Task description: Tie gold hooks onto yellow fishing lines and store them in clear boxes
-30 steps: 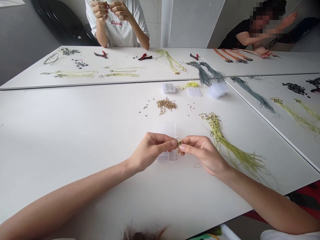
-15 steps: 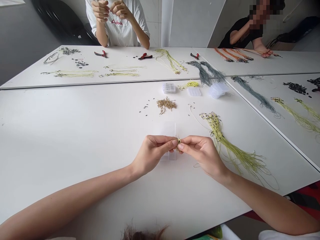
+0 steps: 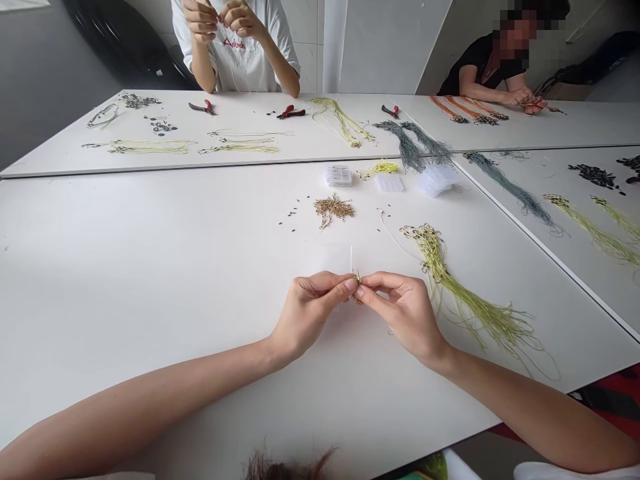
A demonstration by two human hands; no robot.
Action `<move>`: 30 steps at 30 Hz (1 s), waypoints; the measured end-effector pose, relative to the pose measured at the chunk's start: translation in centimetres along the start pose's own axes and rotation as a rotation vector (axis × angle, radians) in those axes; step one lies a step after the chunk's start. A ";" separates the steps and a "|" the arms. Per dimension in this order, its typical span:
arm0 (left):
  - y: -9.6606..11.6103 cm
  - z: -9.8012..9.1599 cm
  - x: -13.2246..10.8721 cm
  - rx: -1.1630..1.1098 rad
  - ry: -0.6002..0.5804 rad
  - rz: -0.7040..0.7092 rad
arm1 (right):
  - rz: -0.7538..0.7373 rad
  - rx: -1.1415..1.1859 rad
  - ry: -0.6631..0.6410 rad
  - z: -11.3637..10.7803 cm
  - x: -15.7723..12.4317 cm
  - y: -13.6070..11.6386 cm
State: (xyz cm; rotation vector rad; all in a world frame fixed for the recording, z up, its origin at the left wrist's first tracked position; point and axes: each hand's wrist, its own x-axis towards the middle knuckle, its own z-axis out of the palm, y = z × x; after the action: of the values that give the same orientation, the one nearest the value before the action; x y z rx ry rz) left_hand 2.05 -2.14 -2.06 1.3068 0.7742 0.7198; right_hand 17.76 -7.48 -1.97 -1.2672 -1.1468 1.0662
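Over the white table, my left hand (image 3: pixel 315 310) and my right hand (image 3: pixel 407 317) meet, thumbs and forefingers pinched together. Between their fingertips is a small yellow-green coil of cord (image 3: pixel 357 279) with a thin wire-like hook or loop at its top; much of it is covered by the fingers. A clear plastic box (image 3: pixel 330 257) lies behind and beneath my hands, partly hidden. To the right of my right hand spreads a bundle of yellow-green cords (image 3: pixel 457 290) with dark hooks or loops at its upper end. A pile of small gold-coloured metal pieces (image 3: pixel 334 209) lies beyond my hands.
Farther back stand a filled clear case (image 3: pixel 339 176), a clear lid (image 3: pixel 389 183) and stacked clear plastic pieces (image 3: pixel 437 180). Grey-green cords (image 3: pixel 410 143) cross the table seam. Red-handled pliers (image 3: pixel 291 113) lie by a co-worker in a white shirt (image 3: pixel 250 50); another person sits far right.
My hands stay pinched together on the coil, shifting slightly. The far-right person has lowered a raised hand to the table, where both hands now meet.
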 end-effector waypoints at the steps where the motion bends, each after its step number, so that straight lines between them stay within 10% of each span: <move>1: -0.1 0.1 -0.1 0.007 0.004 0.013 | 0.007 -0.001 0.010 0.0 0.0 0.1; 15: 0.1 0.4 -1.1 0.351 -0.055 0.146 | 0.068 0.067 0.044 -0.3 0.5 0.8; 30: 0.5 -0.4 0.3 -0.137 -0.127 -0.139 | 0.119 0.277 -0.084 -0.8 1.1 0.4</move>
State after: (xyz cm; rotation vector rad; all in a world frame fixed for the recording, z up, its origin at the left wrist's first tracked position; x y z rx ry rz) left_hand 1.91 -1.63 -1.67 1.1515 0.6938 0.5636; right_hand 18.76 -6.47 -2.32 -1.0904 -0.9550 1.3283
